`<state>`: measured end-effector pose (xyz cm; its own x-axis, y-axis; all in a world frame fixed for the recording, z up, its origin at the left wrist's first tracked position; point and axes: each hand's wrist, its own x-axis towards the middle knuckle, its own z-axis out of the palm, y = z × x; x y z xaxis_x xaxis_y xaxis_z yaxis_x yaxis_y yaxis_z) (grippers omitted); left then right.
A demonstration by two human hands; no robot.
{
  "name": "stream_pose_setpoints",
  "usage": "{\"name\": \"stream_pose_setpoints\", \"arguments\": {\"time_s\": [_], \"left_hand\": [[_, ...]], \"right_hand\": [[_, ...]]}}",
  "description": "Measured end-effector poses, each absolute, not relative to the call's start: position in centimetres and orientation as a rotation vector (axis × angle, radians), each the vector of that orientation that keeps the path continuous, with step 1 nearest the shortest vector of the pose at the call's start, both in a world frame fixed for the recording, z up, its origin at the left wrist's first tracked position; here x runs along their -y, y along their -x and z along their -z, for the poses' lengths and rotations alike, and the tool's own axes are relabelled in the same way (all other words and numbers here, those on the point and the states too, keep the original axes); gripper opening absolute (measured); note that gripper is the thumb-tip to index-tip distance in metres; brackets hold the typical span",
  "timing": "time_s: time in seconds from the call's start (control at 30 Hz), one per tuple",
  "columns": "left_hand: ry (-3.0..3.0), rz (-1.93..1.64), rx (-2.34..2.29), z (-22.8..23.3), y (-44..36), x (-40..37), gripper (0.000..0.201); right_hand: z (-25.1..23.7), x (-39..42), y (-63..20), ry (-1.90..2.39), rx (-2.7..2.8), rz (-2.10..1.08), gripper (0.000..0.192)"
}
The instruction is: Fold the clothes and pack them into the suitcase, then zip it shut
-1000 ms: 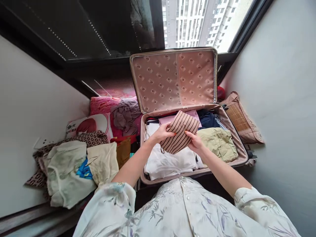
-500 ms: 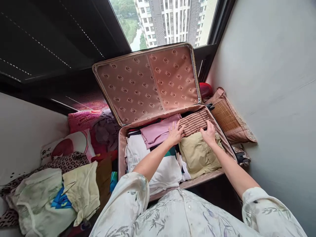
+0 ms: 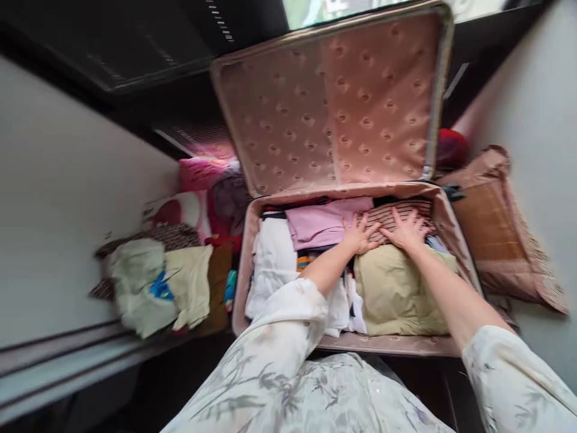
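An open suitcase (image 3: 241, 282) with a pink patterned lining lies in front of me, packed with folded clothes. My left hand (image 3: 359, 233) rests with fingers spread on the left end of a striped brown garment (image 3: 383, 215), beside the folded pink garment (image 3: 318, 222). Flat on the same striped garment, fingers apart, lies my right hand (image 3: 407, 230). Below my right hand and forearm sits a folded khaki garment (image 3: 392, 288). White clothes (image 3: 273, 252) fill the left side, partly hidden by my left arm.
The suitcase lid (image 3: 333, 108) stands raised against the dark window frame. To the left are loose clothes (image 3: 187, 276) and a pink cushion (image 3: 201, 173). At the right, a brown woven pillow (image 3: 496, 222) leans by the wall (image 3: 545, 156).
My right hand has moved left from the striped garment's right edge and now lies spread on it, close to my left hand. The camera view has shifted, blurring parts of the scene.
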<state>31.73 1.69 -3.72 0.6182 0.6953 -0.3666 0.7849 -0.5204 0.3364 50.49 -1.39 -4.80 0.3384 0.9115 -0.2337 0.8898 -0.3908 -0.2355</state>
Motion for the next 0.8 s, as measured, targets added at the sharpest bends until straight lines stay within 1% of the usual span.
{"name": "stream_pose_setpoints", "arguments": {"time_s": [0.07, 0.13, 0.17, 0.23, 0.3, 0.37, 0.47, 0.53, 0.63, 0.67, 0.73, 0.8], "left_hand": [[-2.346, 0.227, -1.111, 3.2, -32.1, -1.0, 0.075], [-2.309, 0.209, -1.069, 2.2, -31.2, 0.0, 0.068], [-2.301, 0.161, -1.067, 1.6, -30.2, 0.8, 0.062], [-2.327, -0.050, -0.988, -0.2, -26.5, 2.9, 0.052], [-2.312, -0.316, -0.930, -2.2, -21.0, 5.6, 0.043], [-2.219, -0.594, -0.976, -4.0, -13.7, 8.3, 0.032], [-1.920, -1.023, -1.419, -5.2, -1.4, 11.9, 0.022], [-1.645, -1.159, -1.818, -4.9, 6.5, 14.2, 0.021], [-1.393, -1.011, -2.288, -3.3, 15.2, 17.4, 0.017], [-1.369, -0.909, -2.392, -2.6, 17.1, 18.2, 0.020], [-1.395, -0.684, -2.497, -1.3, 19.4, 19.4, 0.034], [-1.462, -0.487, -2.499, -0.4, 20.3, 19.7, 0.047]], "right_hand": [[5.4, 1.8, -51.2, 2.491, 1.623, -0.485, 0.094], [6.3, 1.7, -51.9, 2.465, 1.498, -0.519, 0.100], [6.7, 1.6, -52.2, 2.449, 1.444, -0.550, 0.103], [7.3, 1.4, -52.5, 2.405, 1.381, -0.567, 0.106], [7.3, 1.6, -52.4, 2.389, 1.352, -0.562, 0.107], [6.6, 2.3, -51.7, 2.413, 1.325, -0.536, 0.103], [4.8, 4.0, -48.9, 2.403, 1.324, -0.504, 0.094], [3.3, 5.3, -45.8, 2.352, 1.360, -0.500, 0.087], [1.2, 7.2, -39.6, 2.220, 1.509, -0.507, 0.084], [0.6, 7.8, -37.2, 2.163, 1.578, -0.529, 0.085], [-0.6, 8.7, -32.1, 2.065, 1.684, -0.611, 0.088], [-1.7, 9.6, -27.2, 1.993, 1.717, -0.713, 0.087]]}}
